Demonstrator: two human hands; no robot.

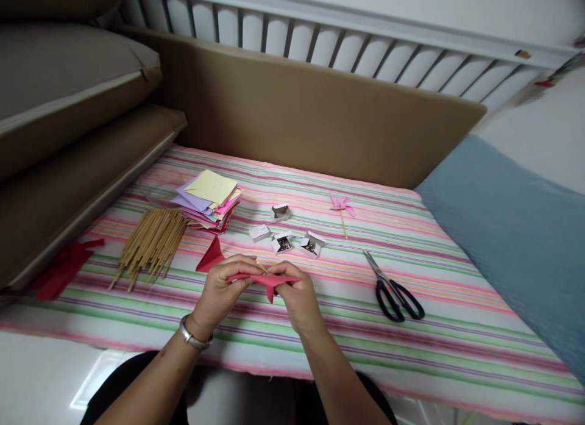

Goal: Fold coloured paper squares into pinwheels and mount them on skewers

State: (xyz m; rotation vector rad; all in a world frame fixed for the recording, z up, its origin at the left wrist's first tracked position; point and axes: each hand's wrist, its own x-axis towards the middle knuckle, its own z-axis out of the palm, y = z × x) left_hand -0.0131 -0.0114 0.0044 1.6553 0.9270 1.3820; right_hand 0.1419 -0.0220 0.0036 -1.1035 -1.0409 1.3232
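Both my hands hold a folded red paper piece above the striped cloth near the front edge. My left hand, with a metal watch on its wrist, pinches the paper's left end. My right hand grips its right end. A thin wooden stick pokes up between my fingers behind the paper. Just left of my left hand, a red paper point sticks up; whether it lies on the cloth or belongs to the held piece is unclear.
A stack of coloured paper squares and a bundle of wooden sticks lie at the left. Small open boxes of pins sit in the middle, a finished pink pinwheel beyond. Black scissors lie at the right. Red paper rests at the far left.
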